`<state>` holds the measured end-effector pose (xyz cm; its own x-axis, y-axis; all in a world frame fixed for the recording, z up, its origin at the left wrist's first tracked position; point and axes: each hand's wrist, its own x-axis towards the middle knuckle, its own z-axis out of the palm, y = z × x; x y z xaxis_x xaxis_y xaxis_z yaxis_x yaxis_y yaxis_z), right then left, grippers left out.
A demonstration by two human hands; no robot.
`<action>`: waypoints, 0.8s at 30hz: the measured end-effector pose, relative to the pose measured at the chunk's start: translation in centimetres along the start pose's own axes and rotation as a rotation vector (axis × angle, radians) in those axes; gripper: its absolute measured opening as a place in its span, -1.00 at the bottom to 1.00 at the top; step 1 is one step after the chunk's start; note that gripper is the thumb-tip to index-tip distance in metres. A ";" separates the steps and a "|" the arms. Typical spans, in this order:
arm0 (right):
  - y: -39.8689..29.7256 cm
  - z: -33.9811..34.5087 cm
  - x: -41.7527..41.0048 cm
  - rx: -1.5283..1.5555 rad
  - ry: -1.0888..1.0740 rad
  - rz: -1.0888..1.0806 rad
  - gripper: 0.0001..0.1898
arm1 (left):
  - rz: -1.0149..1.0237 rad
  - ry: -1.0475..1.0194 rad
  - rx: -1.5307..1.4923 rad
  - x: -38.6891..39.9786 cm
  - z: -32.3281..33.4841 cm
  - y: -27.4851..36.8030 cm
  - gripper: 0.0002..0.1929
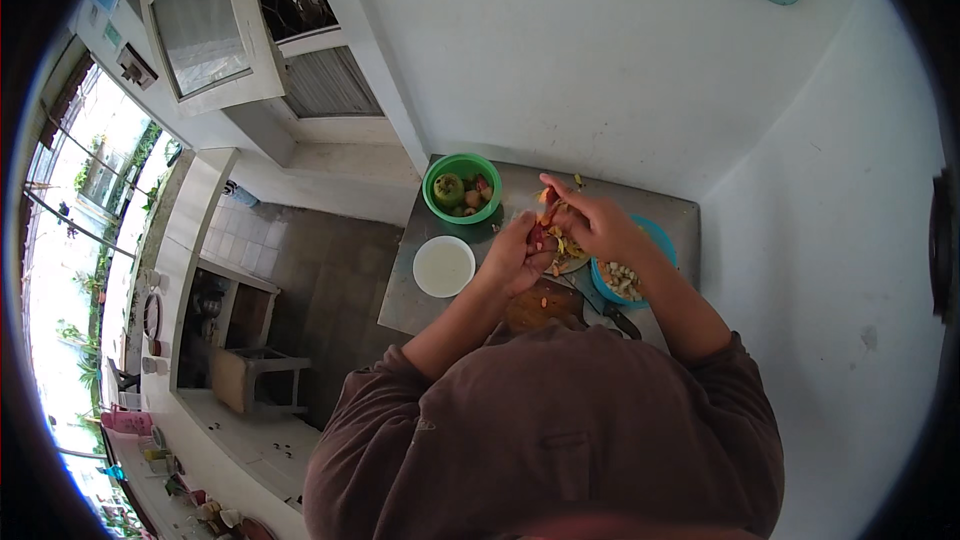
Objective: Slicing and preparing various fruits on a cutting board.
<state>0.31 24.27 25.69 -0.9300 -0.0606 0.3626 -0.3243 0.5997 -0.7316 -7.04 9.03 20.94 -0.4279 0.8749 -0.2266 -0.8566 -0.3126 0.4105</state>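
Above a metal table, my left hand (519,253) grips a reddish piece of food (537,234), too small to name. My right hand (589,221) is close against it, fingers around an orange-red item (550,199) that may be a peeler or a piece of peel. Below both hands lie yellow and orange peelings (568,249) on a plate, partly hidden. A wooden cutting board (546,303) is nearer my body, with a small orange bit on it. A knife with a black handle (622,321) rests to its right. The blue bowl (606,291) holds pale diced pieces, partly behind my right forearm.
On the table's left stand a green bowl (430,199) with a round green fruit and smaller pieces, and a white bowl (444,267) of cloudy liquid. White walls border the table's far and right sides. A stool (259,371) stands on the floor at left.
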 end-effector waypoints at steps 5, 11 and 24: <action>1.4 -1.4 0.1 -0.050 -0.134 0.202 -0.40 | 0.005 0.052 -0.001 -0.6 1.7 -0.3 -0.76; -1.1 -0.9 0.2 0.162 -0.194 0.210 -0.32 | -0.035 0.016 -0.035 1.1 -1.2 -0.5 -0.71; -2.0 -1.3 0.4 -0.103 -0.234 0.236 -0.24 | -0.026 0.062 -0.088 0.6 -0.6 -0.5 -0.76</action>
<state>0.78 24.11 28.09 -0.9956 -0.0853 0.0394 -0.0878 0.6955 -0.7131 -7.02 9.54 20.09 -0.4200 0.8594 -0.2915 -0.8885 -0.3240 0.3248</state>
